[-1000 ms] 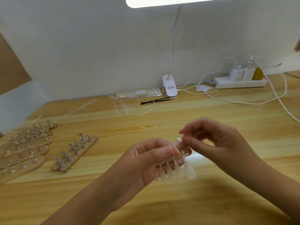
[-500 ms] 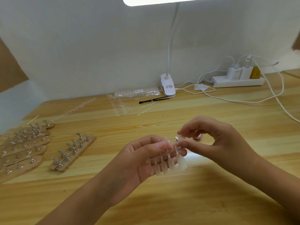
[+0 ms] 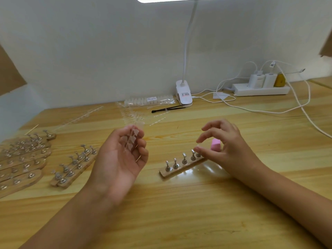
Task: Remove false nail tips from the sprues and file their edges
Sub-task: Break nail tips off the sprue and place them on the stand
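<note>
Holding a clear sprue of nail tips (image 3: 132,141) in the left hand (image 3: 120,159), palm up above the desk (image 3: 179,212) left of its middle, fingers curled round the strip, the tips themselves blurred. Reaching with the right hand (image 3: 228,150) to the right end of a wooden stand (image 3: 179,170) lying near the desk's middle with a row of upright metal pegs; thumb tip just beside the end peg, other fingers arched above it and narrowly parted. Cannot tell whether a loose tip sits between thumb and fingers. Showing just behind those fingers, a pink block (image 3: 215,145) on the desk. Lying along the left edge, a stack of similar stands (image 3: 23,159), with 2 more stands (image 3: 75,164) side by side near them. Lining the back edge: a bag of nail tips (image 3: 149,101), a black tool (image 3: 167,109), a clip lamp (image 3: 184,94) and a power strip (image 3: 260,89).
</note>
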The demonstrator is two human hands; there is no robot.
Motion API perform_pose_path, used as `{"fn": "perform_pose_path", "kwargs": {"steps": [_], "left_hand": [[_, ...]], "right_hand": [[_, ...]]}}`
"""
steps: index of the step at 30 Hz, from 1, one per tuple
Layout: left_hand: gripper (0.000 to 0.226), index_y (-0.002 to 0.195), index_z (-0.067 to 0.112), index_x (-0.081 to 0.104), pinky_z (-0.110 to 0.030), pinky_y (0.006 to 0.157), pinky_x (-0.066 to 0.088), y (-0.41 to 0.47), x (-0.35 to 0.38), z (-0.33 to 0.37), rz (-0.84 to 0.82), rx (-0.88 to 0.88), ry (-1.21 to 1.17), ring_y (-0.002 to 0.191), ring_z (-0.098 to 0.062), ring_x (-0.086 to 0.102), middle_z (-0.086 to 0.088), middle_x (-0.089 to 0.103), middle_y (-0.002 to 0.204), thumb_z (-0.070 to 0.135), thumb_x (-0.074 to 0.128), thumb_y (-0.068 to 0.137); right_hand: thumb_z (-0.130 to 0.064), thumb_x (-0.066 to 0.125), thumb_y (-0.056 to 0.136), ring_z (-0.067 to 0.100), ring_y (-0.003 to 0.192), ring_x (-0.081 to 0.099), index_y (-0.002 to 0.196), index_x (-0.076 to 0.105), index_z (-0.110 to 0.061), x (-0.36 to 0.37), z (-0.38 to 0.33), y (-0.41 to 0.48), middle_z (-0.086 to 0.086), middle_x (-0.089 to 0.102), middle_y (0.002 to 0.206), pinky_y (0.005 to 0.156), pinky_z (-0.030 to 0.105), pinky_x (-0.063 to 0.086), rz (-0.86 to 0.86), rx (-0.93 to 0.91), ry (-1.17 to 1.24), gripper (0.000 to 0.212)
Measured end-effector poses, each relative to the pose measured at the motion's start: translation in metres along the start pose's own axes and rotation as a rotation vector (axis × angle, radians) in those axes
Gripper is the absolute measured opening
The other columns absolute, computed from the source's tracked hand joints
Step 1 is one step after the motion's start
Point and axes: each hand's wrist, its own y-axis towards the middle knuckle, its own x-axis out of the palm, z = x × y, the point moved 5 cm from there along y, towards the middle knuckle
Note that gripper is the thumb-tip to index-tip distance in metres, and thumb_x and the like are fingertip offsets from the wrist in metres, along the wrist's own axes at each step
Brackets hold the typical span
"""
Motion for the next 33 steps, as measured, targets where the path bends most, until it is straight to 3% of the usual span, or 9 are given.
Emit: {"fn": "perform_pose_path", "kwargs": {"steps": [2, 8, 18, 21, 24, 27, 30, 33], "left_hand": [[0.012, 0.088, 0.019, 0.064, -0.018, 0.058, 0.049, 0.001, -0.001, -0.004, 0.019, -0.07, -0.049, 0.066, -0.007, 0.054, 0.005, 0.062, 0.085, 0.026, 0.066, 0.079], [0.01, 0.085, 0.018, 0.063, -0.018, 0.057, 0.046, -0.001, -0.003, -0.01, 0.053, -0.168, -0.106, 0.065, -0.007, 0.053, 0.005, 0.062, 0.085, 0.025, 0.066, 0.078], [0.01, 0.084, 0.018, 0.065, -0.018, 0.055, 0.047, -0.001, -0.003, -0.011, 0.051, -0.175, -0.104, 0.064, -0.007, 0.053, 0.005, 0.063, 0.083, 0.025, 0.066, 0.078], [0.009, 0.084, 0.017, 0.064, -0.018, 0.054, 0.048, 0.002, -0.004, -0.007, 0.022, -0.163, -0.075, 0.064, -0.007, 0.053, 0.004, 0.062, 0.082, 0.025, 0.065, 0.078], [0.015, 0.083, 0.015, 0.065, -0.017, 0.055, 0.048, 0.005, -0.003, 0.001, -0.07, -0.124, 0.239, 0.063, -0.007, 0.051, 0.003, 0.058, 0.079, 0.029, 0.066, 0.08], [0.022, 0.081, 0.015, 0.073, -0.018, 0.061, 0.048, 0.004, 0.0, 0.004, -0.166, -0.084, 0.78, 0.064, -0.004, 0.053, 0.005, 0.064, 0.078, 0.036, 0.072, 0.081], [0.025, 0.079, 0.012, 0.075, -0.017, 0.054, 0.05, 0.001, 0.0, 0.0, -0.176, -0.169, 0.821, 0.062, -0.007, 0.058, 0.003, 0.072, 0.087, 0.035, 0.07, 0.071], [0.037, 0.093, 0.003, 0.074, -0.019, 0.054, 0.054, 0.0, -0.003, -0.002, -0.155, -0.229, 0.757, 0.076, -0.022, 0.066, -0.011, 0.076, 0.096, 0.033, 0.069, 0.071]], "right_hand": [[-0.026, 0.078, 0.077, 0.012, 0.114, 0.041, 0.088, 0.069, -0.027, 0.002, 0.001, -0.001, -0.015, 0.05, 0.112, 0.079, 0.021, 0.048, -0.022, 0.013, 0.015, 0.014], [-0.022, 0.08, 0.077, 0.013, 0.11, 0.047, 0.082, 0.068, -0.029, 0.001, 0.001, -0.001, -0.016, 0.053, 0.106, 0.078, 0.002, 0.038, -0.006, -0.003, 0.035, 0.015], [-0.036, 0.074, 0.076, 0.011, 0.102, 0.047, 0.082, 0.066, -0.032, 0.003, 0.005, 0.002, -0.015, 0.057, 0.104, 0.079, 0.005, 0.037, -0.083, 0.05, 0.016, 0.011], [-0.046, 0.067, 0.074, 0.01, 0.106, 0.045, 0.087, 0.07, -0.028, 0.002, 0.004, 0.001, -0.014, 0.057, 0.105, 0.08, 0.002, 0.033, -0.091, 0.049, 0.022, 0.023], [-0.031, 0.069, 0.085, 0.01, 0.111, 0.042, 0.098, 0.071, -0.026, -0.003, 0.006, 0.0, -0.012, 0.057, 0.11, 0.084, -0.002, 0.029, -0.093, 0.053, -0.002, 0.014], [-0.019, 0.072, 0.085, 0.009, 0.113, 0.035, 0.093, 0.073, -0.027, -0.007, 0.011, -0.001, -0.013, 0.055, 0.113, 0.093, 0.01, 0.033, -0.084, 0.052, -0.042, 0.012], [-0.032, 0.076, 0.078, 0.008, 0.117, 0.031, 0.087, 0.07, -0.035, -0.005, 0.012, -0.003, -0.017, 0.052, 0.117, 0.102, 0.028, 0.029, -0.131, 0.058, -0.134, 0.012], [-0.05, 0.076, 0.07, 0.006, 0.117, 0.029, 0.081, 0.061, -0.044, 0.001, 0.009, -0.001, -0.021, 0.049, 0.116, 0.1, 0.033, 0.024, -0.154, 0.036, -0.188, 0.019]]}}
